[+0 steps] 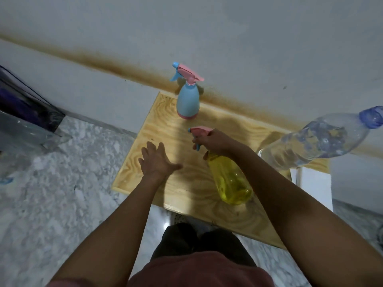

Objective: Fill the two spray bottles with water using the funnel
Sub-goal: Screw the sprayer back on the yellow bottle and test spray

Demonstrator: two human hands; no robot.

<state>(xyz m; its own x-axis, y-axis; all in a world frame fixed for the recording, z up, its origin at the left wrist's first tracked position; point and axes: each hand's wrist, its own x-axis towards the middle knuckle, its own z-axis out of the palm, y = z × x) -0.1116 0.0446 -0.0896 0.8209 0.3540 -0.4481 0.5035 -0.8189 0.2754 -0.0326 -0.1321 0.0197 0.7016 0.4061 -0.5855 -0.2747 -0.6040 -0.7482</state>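
A yellow see-through spray bottle (230, 179) stands on the small wooden table (157, 129), near its front right. My right hand (215, 142) grips its pink spray head at the neck. My left hand (158, 160) hovers with fingers spread over the table's left part, holding nothing. A light blue spray bottle (188, 100) with a pink and blue trigger head stands upright at the table's far edge by the wall. A large clear plastic water bottle (315, 141) with a blue cap stands at the table's right. No funnel is in view.
The table stands against a white wall with a brown stain along its base. The floor around is grey marbled tile. A dark container with clear plastic (27, 112) sits on the floor at the left. A white block (313, 183) stands beside the table's right.
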